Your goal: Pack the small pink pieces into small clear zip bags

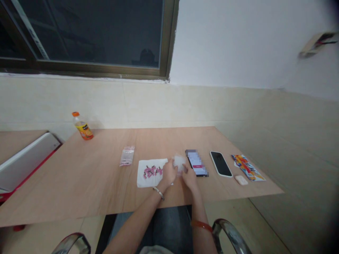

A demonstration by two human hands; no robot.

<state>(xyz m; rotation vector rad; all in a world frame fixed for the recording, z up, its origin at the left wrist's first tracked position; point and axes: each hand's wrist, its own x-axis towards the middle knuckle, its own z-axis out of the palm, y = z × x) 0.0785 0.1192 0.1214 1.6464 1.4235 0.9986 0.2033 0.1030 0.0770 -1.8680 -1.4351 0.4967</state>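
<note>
My left hand (168,173) and my right hand (189,175) are close together above the wooden table (87,176), both pinched on a small clear plastic bag (179,163) held between them. Just left of my left hand lies a white sheet (148,180) with several small pink pieces (151,171) heaped on it. A stack of small clear bags (127,155) lies further left. What is inside the held bag is too small to make out.
A lit phone (197,164) lies right beside my right hand, then a dark phone in a white case (220,163), a small white earbud case (241,180) and a colourful packet (247,167). An orange-capped bottle (82,126) stands far left. A white box (25,158) sits at the left edge.
</note>
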